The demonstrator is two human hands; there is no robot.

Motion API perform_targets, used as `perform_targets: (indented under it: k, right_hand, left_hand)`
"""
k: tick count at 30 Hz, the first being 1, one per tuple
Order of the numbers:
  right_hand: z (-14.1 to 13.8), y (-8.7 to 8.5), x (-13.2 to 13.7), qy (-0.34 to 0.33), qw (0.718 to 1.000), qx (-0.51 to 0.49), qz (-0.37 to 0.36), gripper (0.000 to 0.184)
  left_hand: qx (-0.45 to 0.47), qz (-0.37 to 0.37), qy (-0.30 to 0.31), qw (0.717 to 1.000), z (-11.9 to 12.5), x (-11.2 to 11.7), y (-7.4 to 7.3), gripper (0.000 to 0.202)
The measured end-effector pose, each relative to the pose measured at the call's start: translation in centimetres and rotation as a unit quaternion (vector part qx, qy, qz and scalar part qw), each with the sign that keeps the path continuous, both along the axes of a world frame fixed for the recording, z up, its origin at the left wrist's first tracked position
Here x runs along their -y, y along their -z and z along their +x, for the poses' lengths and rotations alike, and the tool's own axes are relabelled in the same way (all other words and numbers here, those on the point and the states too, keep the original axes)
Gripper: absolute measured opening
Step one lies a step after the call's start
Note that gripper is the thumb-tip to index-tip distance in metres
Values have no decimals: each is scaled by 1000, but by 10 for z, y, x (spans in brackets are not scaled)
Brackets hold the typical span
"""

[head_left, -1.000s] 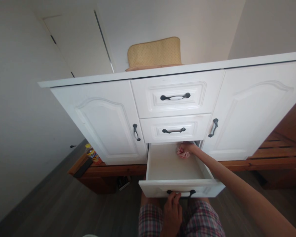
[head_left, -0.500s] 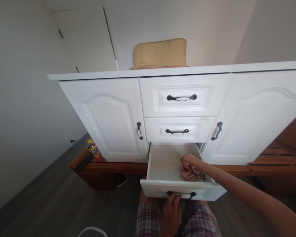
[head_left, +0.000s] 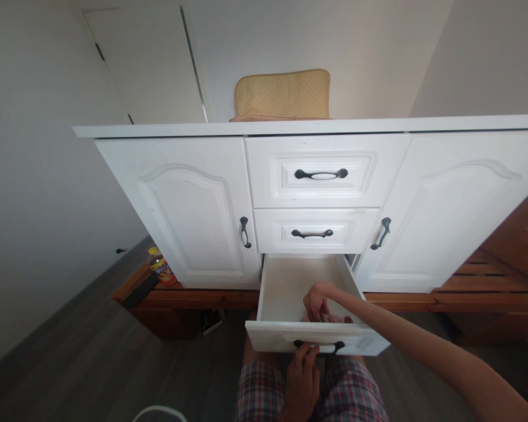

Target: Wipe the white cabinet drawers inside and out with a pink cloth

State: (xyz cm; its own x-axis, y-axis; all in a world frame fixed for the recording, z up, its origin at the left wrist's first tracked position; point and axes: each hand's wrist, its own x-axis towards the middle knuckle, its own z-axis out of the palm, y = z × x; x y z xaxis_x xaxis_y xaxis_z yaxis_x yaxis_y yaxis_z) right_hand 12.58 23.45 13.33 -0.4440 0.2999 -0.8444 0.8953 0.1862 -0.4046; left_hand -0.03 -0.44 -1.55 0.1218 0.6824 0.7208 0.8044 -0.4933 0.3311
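Cloth (head_left: 334, 319) is gripped beneath the right hand (head_left: 318, 301), fingers bent, inside the drawer (head_left: 284, 290); the handle (head_left: 328, 347) is touched by the left hand (head_left: 303, 378), closure unclear.

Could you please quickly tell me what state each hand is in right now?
Left hand: fingers bent against the handle of the open drawer; grip unclear.
Right hand: fingers bent down at the pink cloth inside that drawer; grip unclear.

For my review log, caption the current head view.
The right hand touches a pinkish cloth inside the open bottom drawer while the left hand touches its handle.
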Motion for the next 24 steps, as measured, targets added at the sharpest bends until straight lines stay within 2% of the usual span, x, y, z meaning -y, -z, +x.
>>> perform_targets:
  k: [3,6,10,13,19,24]
  right_hand:
    - [-14,-4,-5,-10,998,-35,-56,23]
    - [-35,-8,-5,-2,991,-129,-33,28]
    - [-69,-4,7,19,967,-251,47,19]
    - [-79,2,18,27,952,-290,93,13]
    - [-73,12,23,34,931,-301,206,11]
    - [-78,11,0,19,901,-254,351,5]
  left_hand:
    - [1,3,1,1000,-1,-1,2,49]
    - [9,2,8,1000,0,-2,5,49]
    - [34,1,1,999,3,-2,9,51]
    - [27,-19,4,999,3,-1,10,52]
    - [26,-40,-1,999,3,5,5,51]
    - [31,-81,3,996,1,9,-1,52]
